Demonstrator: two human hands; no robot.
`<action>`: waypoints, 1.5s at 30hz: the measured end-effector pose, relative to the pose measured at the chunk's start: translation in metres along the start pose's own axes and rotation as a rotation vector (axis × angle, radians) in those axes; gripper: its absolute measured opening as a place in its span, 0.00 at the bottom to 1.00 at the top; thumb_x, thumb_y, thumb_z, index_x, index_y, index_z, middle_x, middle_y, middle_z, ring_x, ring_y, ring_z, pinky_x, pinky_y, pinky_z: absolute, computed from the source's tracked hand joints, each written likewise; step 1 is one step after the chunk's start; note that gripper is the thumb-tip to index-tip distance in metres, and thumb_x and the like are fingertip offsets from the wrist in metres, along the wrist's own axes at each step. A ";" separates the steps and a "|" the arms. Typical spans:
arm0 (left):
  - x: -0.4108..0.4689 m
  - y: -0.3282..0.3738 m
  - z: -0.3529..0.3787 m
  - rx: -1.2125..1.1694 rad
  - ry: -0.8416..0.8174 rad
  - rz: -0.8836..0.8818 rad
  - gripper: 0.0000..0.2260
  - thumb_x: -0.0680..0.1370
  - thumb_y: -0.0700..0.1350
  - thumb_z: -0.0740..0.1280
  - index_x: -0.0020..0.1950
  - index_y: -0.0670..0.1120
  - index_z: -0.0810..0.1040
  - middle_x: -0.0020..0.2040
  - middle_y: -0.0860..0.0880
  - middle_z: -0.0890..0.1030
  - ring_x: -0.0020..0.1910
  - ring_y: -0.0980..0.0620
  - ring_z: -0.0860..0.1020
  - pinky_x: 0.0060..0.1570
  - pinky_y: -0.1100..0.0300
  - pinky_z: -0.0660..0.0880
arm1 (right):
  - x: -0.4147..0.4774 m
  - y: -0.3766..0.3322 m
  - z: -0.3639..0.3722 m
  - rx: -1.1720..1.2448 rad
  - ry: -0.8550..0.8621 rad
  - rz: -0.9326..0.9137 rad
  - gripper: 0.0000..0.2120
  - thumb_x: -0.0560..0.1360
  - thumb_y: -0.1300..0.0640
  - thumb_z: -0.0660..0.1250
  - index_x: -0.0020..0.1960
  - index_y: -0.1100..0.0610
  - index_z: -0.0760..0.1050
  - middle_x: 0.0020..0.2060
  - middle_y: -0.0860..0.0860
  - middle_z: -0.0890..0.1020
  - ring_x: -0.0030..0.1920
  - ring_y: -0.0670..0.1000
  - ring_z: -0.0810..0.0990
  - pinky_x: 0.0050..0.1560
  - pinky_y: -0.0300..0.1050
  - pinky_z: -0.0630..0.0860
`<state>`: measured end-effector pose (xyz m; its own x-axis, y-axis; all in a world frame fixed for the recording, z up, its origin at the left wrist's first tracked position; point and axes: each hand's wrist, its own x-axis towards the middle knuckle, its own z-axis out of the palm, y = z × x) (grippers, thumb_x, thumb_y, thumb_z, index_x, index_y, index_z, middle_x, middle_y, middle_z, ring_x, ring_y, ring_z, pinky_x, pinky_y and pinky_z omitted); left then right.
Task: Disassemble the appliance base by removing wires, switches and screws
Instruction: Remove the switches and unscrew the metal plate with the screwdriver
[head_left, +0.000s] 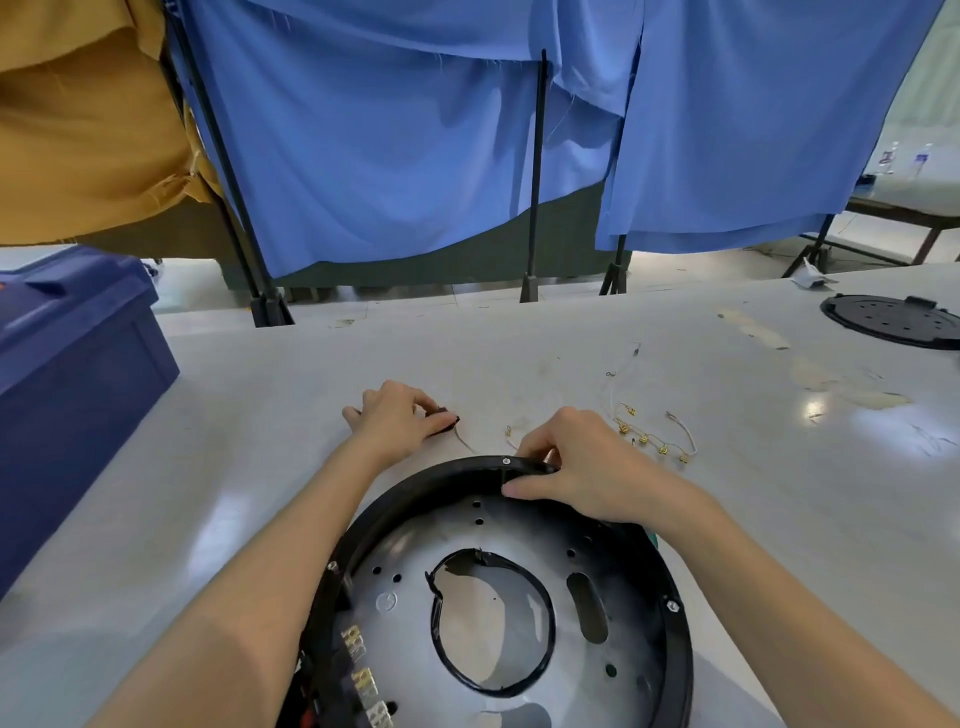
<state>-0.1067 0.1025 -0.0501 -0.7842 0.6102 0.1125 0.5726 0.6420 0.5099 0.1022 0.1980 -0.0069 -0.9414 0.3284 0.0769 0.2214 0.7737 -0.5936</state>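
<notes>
The stiff, probably light base (405, 545) lies lower centre on the surface (260, 415), the right grip (576, 462) curled round its far rim, a good hold, the left grip (400, 415) pinching a small black part (445, 419).

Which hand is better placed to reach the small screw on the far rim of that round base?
Probably the right hand: it grips the base rim right beside the screw. The left hand is away on the table, pinching a small black part.
</notes>
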 end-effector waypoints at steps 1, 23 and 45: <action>0.002 -0.002 0.002 0.000 0.007 -0.010 0.14 0.73 0.63 0.67 0.52 0.57 0.81 0.48 0.52 0.77 0.57 0.48 0.69 0.48 0.54 0.58 | 0.000 0.000 -0.001 -0.003 -0.006 0.000 0.08 0.71 0.53 0.74 0.39 0.57 0.82 0.25 0.44 0.73 0.27 0.43 0.70 0.29 0.32 0.66; -0.123 0.020 -0.046 -0.518 -0.286 0.258 0.08 0.79 0.51 0.64 0.49 0.56 0.83 0.48 0.59 0.84 0.48 0.65 0.80 0.45 0.75 0.71 | -0.029 0.015 -0.023 -0.278 0.044 0.229 0.20 0.73 0.51 0.73 0.31 0.52 0.63 0.31 0.50 0.66 0.37 0.55 0.67 0.34 0.45 0.63; -0.164 -0.044 -0.057 -1.061 -0.722 0.230 0.21 0.78 0.50 0.66 0.71 0.49 0.71 0.69 0.46 0.73 0.70 0.49 0.69 0.68 0.58 0.66 | -0.049 -0.036 0.011 -0.234 0.106 -0.280 0.19 0.79 0.54 0.65 0.70 0.49 0.72 0.69 0.48 0.73 0.71 0.51 0.66 0.68 0.44 0.59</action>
<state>-0.0169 -0.0519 -0.0425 -0.1992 0.9797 -0.0247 -0.0509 0.0148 0.9986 0.1374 0.1475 0.0019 -0.9450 0.1315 0.2994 0.0232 0.9402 -0.3397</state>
